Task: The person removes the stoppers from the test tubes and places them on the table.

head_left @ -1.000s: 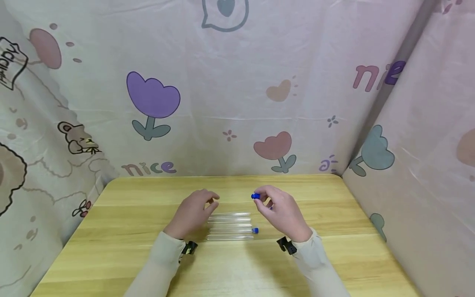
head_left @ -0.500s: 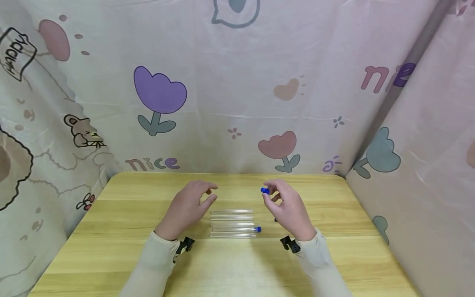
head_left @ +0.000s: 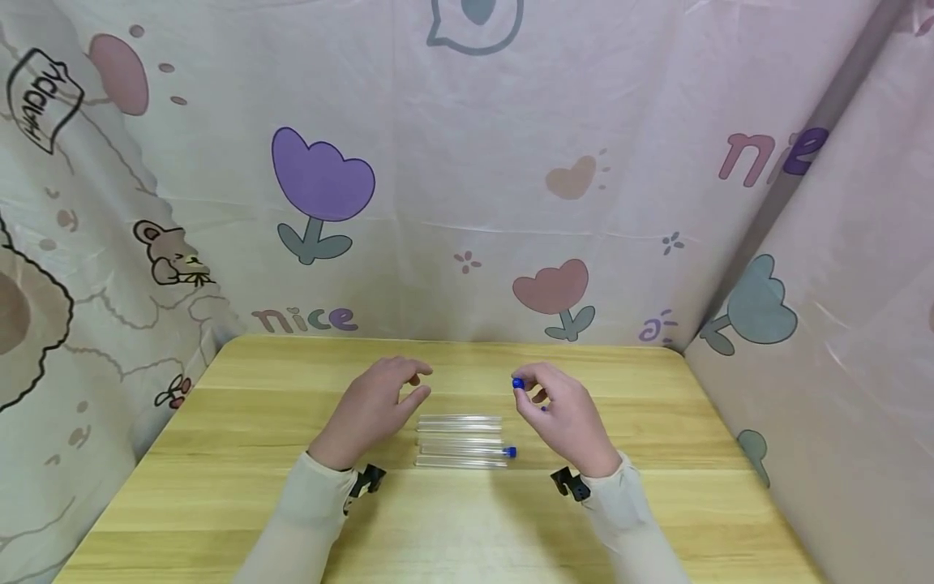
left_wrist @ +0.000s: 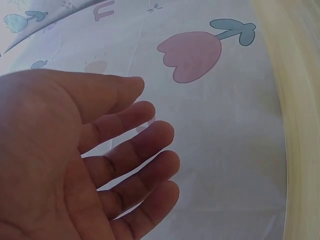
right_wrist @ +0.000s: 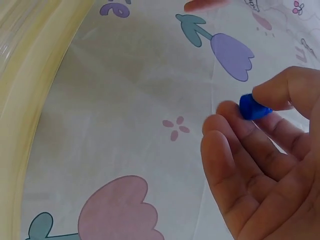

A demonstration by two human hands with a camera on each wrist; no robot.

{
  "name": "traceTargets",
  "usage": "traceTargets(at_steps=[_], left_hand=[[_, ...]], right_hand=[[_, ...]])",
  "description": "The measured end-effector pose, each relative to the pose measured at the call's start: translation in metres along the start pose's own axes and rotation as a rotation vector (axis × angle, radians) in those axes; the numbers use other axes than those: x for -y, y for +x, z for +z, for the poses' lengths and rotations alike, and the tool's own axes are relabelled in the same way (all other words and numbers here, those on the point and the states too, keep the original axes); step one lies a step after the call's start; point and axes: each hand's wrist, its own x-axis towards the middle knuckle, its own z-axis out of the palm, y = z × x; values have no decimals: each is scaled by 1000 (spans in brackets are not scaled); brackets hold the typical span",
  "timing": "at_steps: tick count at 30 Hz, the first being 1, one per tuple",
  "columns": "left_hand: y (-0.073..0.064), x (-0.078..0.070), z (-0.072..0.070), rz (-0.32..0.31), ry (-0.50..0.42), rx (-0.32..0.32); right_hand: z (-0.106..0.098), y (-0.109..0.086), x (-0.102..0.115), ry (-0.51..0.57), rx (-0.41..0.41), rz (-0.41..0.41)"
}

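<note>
Between thumb and fingers, my right hand pinches a small blue cap, held above the table. My left hand hovers to the left with fingers loosely bent and nothing in them; its bare palm shows in the left wrist view. Several clear tubes lie side by side on the table, between and below the hands. One tube has a blue cap at its right end. Another bit of blue shows by the right hand, mostly hidden behind it.
The wooden table has its far edge against a patterned curtain. More curtain hangs along both sides. A black wrist mount sits on the right cuff, and a similar black mount on the left.
The right hand has shifted slightly right with the cap, and the cap has turned in its fingers. The left hand has drawn a little away from the tubes. The camera view has shifted slightly.
</note>
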Motion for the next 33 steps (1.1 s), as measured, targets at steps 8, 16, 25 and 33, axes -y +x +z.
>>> traceTargets(at_steps=[8, 16, 25, 33], left_hand=[[-1, 1, 0, -15, 0, 8], [1, 1, 5, -27, -10, 71], [-1, 4, 9, -54, -4, 100], [-1, 5, 9, -38, -18, 134]], right_hand=[[1, 1, 0, 8, 36, 26], [-3, -14, -25, -103, 138, 131], [-10, -46, -66, -263, 351, 265], [1, -58, -88, -318, 460, 426]])
